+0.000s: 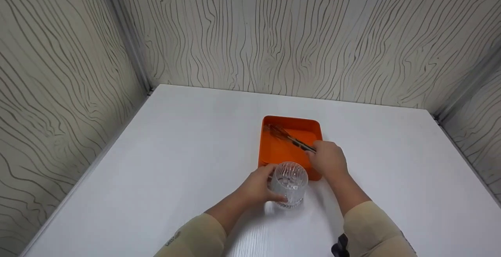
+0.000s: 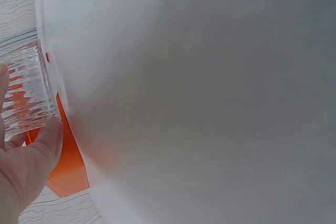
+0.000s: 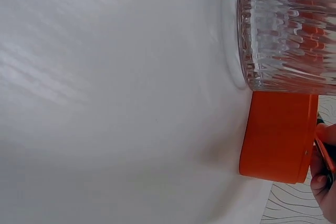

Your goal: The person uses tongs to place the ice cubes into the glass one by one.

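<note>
My left hand (image 1: 255, 187) grips a clear ribbed glass (image 1: 290, 188) from its left side, thumb in front. The glass is upright at the near edge of a shallow orange tray (image 1: 278, 153) and hides part of that edge. Whether it contains liquid, I cannot tell. My right hand (image 1: 330, 159) holds the handle of a whisk (image 1: 300, 144) over the tray's right side. The whisk's wire end points to the tray's far left corner. In the right wrist view, the fingers (image 3: 319, 182) wrap the handle beside the orange wall.
A white table (image 1: 188, 143) lies under everything. Patterned wood-grain panels (image 1: 242, 34) rise behind it and at both sides. A small black object (image 1: 340, 246) shows by the right sleeve.
</note>
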A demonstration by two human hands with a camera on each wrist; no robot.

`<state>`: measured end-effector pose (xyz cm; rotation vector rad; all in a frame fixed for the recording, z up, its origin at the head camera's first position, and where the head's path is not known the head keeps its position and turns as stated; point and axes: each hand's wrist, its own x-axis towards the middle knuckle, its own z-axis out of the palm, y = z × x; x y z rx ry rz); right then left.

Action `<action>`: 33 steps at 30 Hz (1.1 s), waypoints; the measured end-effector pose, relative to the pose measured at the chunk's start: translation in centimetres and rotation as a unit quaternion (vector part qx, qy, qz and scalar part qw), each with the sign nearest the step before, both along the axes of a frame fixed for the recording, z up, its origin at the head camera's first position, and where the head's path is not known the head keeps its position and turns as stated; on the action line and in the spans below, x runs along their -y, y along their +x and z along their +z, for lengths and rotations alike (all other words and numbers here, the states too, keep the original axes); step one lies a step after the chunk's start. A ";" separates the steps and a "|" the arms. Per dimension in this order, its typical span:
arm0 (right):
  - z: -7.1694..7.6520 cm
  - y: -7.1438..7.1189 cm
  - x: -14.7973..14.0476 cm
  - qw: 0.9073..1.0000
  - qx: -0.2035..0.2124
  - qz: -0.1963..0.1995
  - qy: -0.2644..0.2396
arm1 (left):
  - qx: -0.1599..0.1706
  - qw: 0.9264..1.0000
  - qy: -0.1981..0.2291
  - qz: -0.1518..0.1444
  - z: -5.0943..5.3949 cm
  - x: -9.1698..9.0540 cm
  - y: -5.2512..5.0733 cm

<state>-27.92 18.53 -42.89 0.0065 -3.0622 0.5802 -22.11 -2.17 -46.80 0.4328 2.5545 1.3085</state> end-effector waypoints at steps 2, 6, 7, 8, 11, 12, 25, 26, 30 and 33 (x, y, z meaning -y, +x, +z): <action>0.1 0.0 -0.2 1.000 0.014 -0.005 -0.012 | 0.006 1.000 0.003 0.003 0.0 0.0 0.0; 0.5 0.0 -0.9 0.999 0.033 -0.015 -0.029 | 0.014 1.000 0.007 0.005 0.1 0.0 0.0; 0.6 0.0 -1.1 0.999 0.032 -0.014 -0.031 | 0.011 1.000 0.008 0.003 0.1 0.0 0.0; 0.7 0.0 -1.3 0.999 0.030 -0.014 -0.033 | 0.010 1.000 0.008 0.002 0.1 0.0 0.0; 1.0 0.0 -2.0 0.999 0.028 -0.011 -0.036 | 0.008 1.000 0.008 -0.002 0.1 0.1 0.0; 1.1 0.0 -2.2 0.999 0.028 -0.010 -0.036 | 0.007 1.000 0.009 -0.004 0.2 0.1 0.0; 2.8 1.0 -4.4 1.000 -0.009 0.020 -0.014 | 0.011 1.000 0.009 0.003 0.0 0.0 -0.1; 2.9 1.1 -4.5 1.000 -0.017 0.022 -0.013 | 0.011 1.000 0.007 0.004 -0.1 0.0 -0.1; 3.4 1.8 -5.0 0.999 -0.040 0.033 -0.017 | 0.018 1.000 -0.001 0.012 -0.1 -0.1 -0.1; 3.8 2.4 -5.5 0.998 -0.046 0.036 -0.028 | 0.020 1.000 -0.001 0.014 -0.1 -0.2 -0.1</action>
